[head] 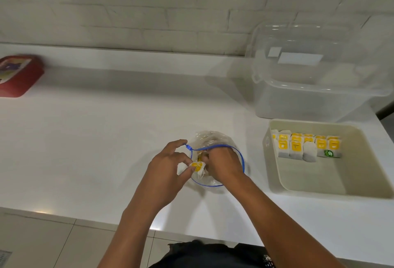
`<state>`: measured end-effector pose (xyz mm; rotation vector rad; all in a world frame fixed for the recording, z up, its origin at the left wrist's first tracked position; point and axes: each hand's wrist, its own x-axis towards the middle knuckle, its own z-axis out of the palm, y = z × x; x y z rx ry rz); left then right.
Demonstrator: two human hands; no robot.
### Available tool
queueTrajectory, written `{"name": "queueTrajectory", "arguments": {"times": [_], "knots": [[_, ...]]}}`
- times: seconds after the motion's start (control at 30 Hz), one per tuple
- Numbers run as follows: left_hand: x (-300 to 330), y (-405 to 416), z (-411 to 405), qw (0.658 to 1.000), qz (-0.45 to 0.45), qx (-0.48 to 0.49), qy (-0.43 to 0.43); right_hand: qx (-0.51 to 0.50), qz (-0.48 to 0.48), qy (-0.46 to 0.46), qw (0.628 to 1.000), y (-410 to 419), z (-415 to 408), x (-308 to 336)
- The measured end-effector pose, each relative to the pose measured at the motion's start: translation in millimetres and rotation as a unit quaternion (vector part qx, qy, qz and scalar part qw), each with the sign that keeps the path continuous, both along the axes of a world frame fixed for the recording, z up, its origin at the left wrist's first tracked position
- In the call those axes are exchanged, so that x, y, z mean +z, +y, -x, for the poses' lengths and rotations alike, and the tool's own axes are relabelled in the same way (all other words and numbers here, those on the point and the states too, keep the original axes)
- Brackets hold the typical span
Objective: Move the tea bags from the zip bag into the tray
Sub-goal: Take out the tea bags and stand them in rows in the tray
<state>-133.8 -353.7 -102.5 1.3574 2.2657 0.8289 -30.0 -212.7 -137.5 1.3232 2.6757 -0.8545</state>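
A clear zip bag point(213, 140) with a blue zipper rim stands open on the white counter, near its front edge. My left hand point(168, 167) pinches a yellow-tagged tea bag point(197, 166) at the bag's mouth, its index finger touching the blue slider. My right hand point(223, 161) reaches down inside the bag; its fingers are hidden there. To the right lies a beige tray point(362, 182) with several yellow-tagged tea bags point(307, 146) standing in rows along its far side.
A clear plastic storage box point(319, 80) stands behind the tray against the white brick wall. A red container point(19, 76) lies at the far left of the counter. The counter's front edge runs just below my forearms.
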Motion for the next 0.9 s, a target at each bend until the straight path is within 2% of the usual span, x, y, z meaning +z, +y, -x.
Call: {"name": "queueTrajectory", "arguments": {"times": [0.07,0.2,0.3,0.47,0.6,0.8,0.9], "knots": [[-1,-1,-1,1.000,-0.006,0.004,0.007,0.014,0.054,0.015,0.998,0,-7,10],[0,-3,-3,1.000,-0.008,0.017,0.007,0.010,0.192,0.103,0.976,-1,-33,41],[-1,-2,-4,0.999,-0.031,0.016,0.001,-0.034,0.165,0.154,0.974,1,-50,52],[2,-2,-6,0.998,-0.055,0.010,-0.017,-0.041,0.082,0.187,0.978,5,-59,51],[0,-4,-4,0.999,-0.042,0.010,0.010,-0.039,-0.009,0.202,0.979,4,-63,46],[0,-4,-8,0.999,-0.032,0.012,0.011,-0.055,0.011,0.276,0.960,-1,-62,46],[3,-7,-9,0.999,-0.036,0.013,0.009,-0.069,0.021,0.283,0.956,-3,-62,45]]}}
